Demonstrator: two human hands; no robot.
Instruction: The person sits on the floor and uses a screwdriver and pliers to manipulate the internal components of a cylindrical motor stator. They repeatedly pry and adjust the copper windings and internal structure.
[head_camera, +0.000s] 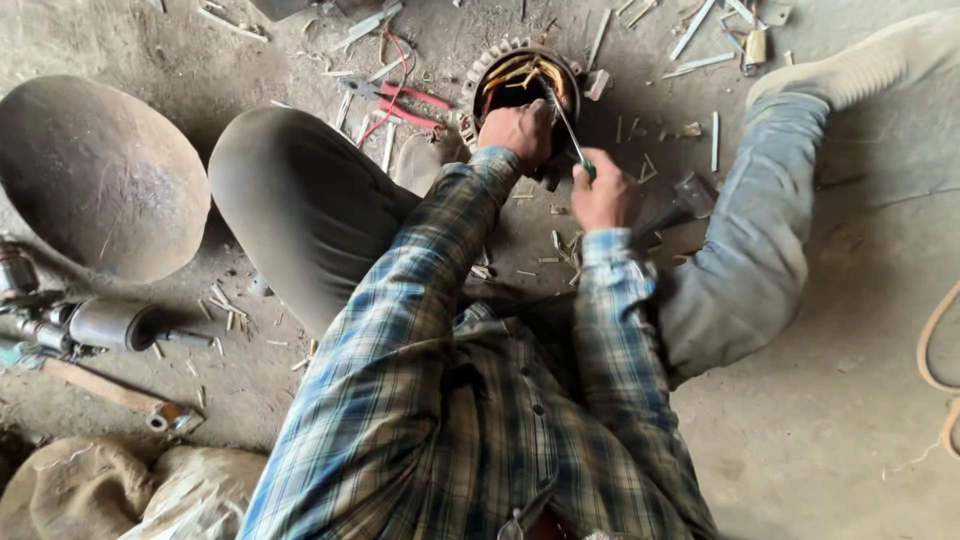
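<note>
Stator (520, 82) on floor (820, 420) between the legs, bore facing up, copper windings showing. Left hand (518, 132) clamped on its near rim. Right hand (603, 195) closed on screwdriver (563, 122); long axis slants up-left, tip in the bore. Red pliers (405, 100) just left.

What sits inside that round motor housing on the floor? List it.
Inside the motor housing: yellowish winding wires and the screwdriver shaft. The left hand covers the near rim; deeper parts stay dark.
</note>
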